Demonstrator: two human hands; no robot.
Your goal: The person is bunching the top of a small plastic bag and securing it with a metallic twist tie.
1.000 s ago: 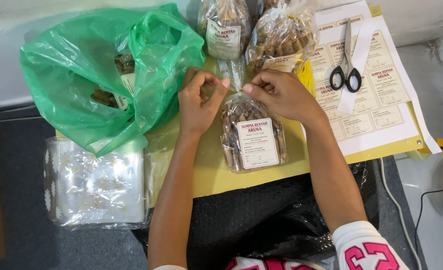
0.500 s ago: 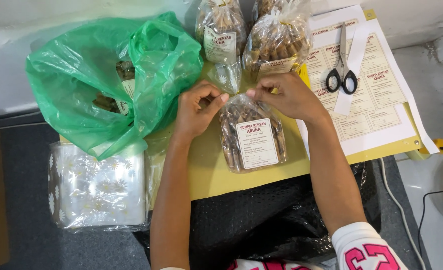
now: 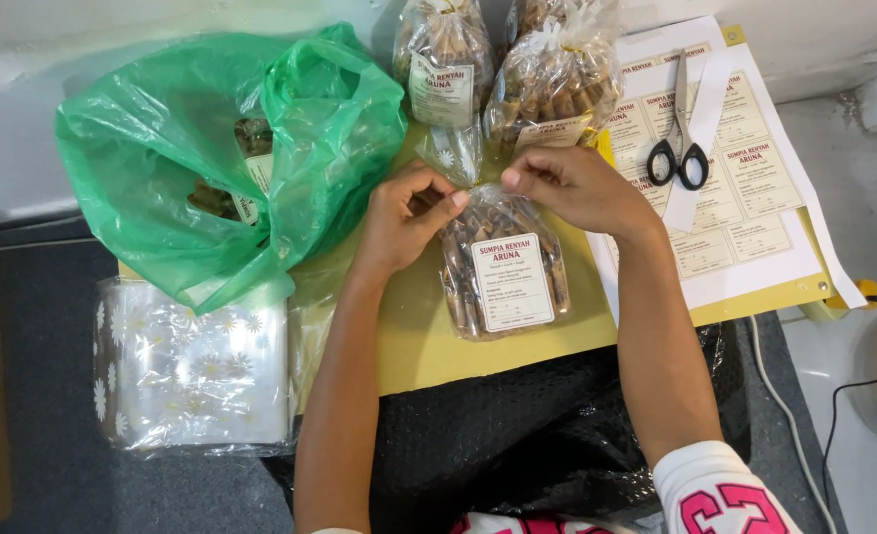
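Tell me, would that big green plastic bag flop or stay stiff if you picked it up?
The green plastic bag would probably flop: its film is thin and crumpled. It likely sags unevenly, since packets show inside. It may feel slippery, being glossy.

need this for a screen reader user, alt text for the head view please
Both hands, left hand and right hand, pinch the neck of a clear labelled snack bag on a yellow board. Green plastic bag lies left, scissors right.

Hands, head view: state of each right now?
Left hand: closed, pinching the neck of the clear snack bag.
Right hand: closed, fingers pinched at the same bag's neck.
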